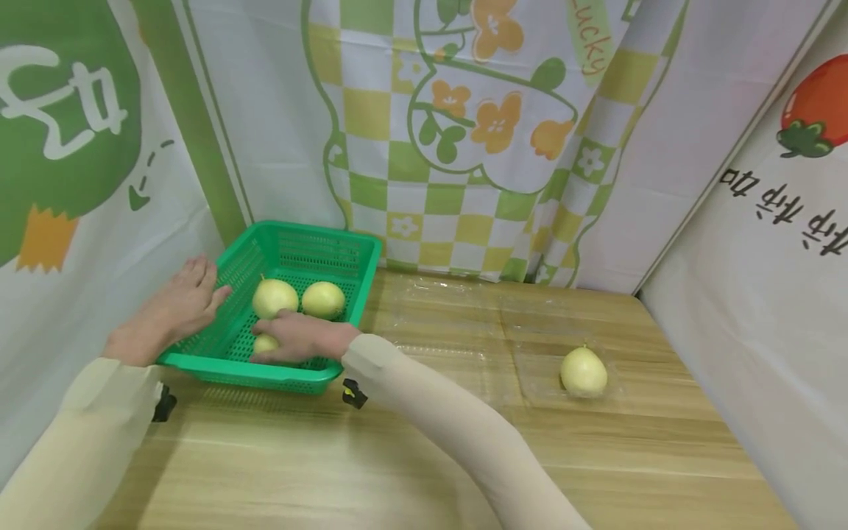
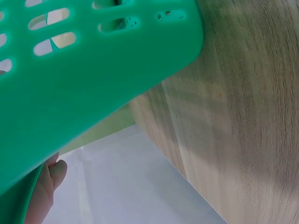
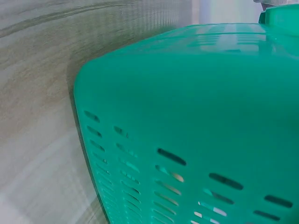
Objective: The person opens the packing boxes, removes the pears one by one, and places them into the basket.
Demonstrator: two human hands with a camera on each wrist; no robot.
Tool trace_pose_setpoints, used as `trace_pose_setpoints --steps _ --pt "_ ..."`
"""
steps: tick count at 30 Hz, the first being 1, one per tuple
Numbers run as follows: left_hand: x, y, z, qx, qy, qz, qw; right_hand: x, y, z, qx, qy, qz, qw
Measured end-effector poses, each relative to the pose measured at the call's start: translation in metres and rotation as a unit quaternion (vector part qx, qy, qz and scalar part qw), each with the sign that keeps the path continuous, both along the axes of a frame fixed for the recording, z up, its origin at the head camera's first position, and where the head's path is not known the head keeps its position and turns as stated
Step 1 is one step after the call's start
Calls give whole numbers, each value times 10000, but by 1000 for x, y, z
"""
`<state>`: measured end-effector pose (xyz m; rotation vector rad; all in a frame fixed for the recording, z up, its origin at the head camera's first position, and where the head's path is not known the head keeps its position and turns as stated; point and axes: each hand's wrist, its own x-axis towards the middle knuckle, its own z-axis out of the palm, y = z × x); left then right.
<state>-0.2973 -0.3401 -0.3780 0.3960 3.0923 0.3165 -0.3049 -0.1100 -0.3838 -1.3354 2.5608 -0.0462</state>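
Observation:
A green plastic basket [image 1: 248, 373] with slotted walls stands on the table's left side. Inside it, two pale yellow pears [image 1: 274, 297] lie toward the back. My right hand [image 1: 299, 337] reaches over the near right rim and grips a third pear [image 1: 265, 344], mostly hidden beneath it. At the basket's left rim rests my left hand [image 1: 180, 303], its fingers extended. The left wrist view shows the basket's wall [image 2: 93, 88] and part of the hand beyond it. Only the basket's outside [image 3: 177, 98] fills the right wrist view; the right hand is hidden there.
Clear plastic trays [image 1: 457, 357] lie on the wooden table [image 1: 298, 464] right of the basket. One pear [image 1: 583, 372] sits in the rightmost tray. Printed curtains [image 1: 464, 147] hang behind, and white fabric walls border both sides.

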Motion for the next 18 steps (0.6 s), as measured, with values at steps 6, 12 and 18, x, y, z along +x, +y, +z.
trace_pose_setpoints --steps 6,12,18 --pt "1 1 1 36 -55 27 10000 -1 7 7 -304 -54 22 9995" --pt "2 0 0 84 -39 2 10000 -2 18 16 -555 211 155 9981" --pt "2 3 1 101 -8 -55 9999 -2 38 33 -845 411 241 9953"
